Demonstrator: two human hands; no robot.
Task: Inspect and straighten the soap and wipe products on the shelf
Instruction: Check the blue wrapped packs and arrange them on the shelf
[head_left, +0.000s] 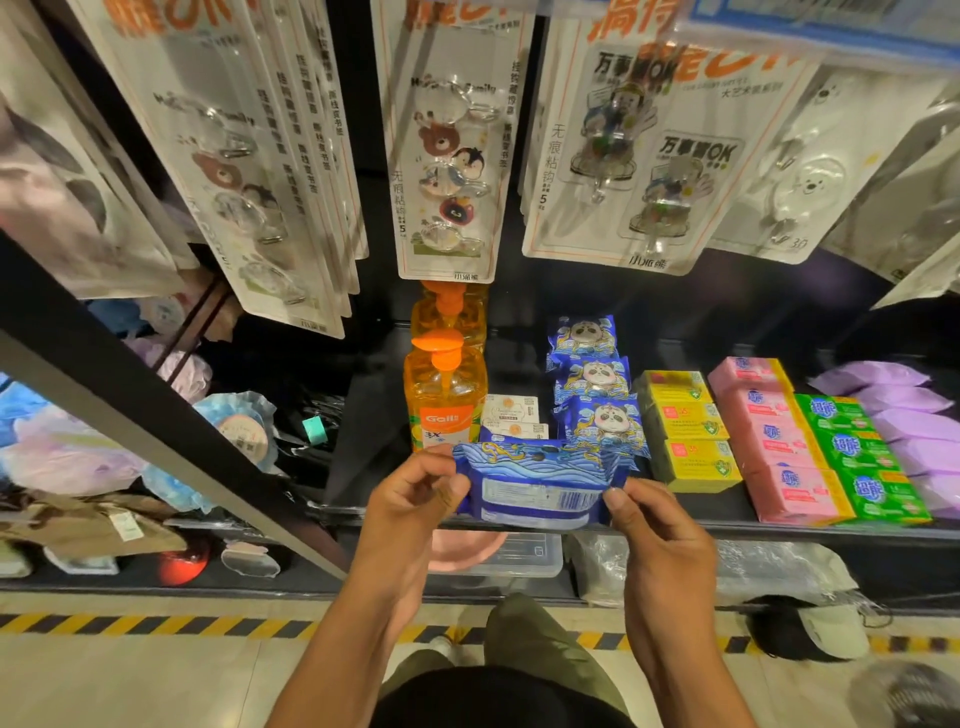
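The soft blue foil wipe pack (537, 486), back label up, hangs in front of the black shelf's edge (779, 527), its long axis running nine to three o'clock. The left hand (410, 493) pinches its nine o'clock end and the right hand (649, 525) its three o'clock end, fingers closed on the crimped seams. Its row of blue panda-print packs (597, 395) lies at twelve o'clock, slightly nearer the right hand. The pack's front face is hidden.

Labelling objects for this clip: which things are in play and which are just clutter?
In play: blue wipe pack pinched at its ends by left hand and right hand; shelved blue packs; yellow soap boxes; pink soap boxes.
Clutter: hanging hook cards; bath puffs.
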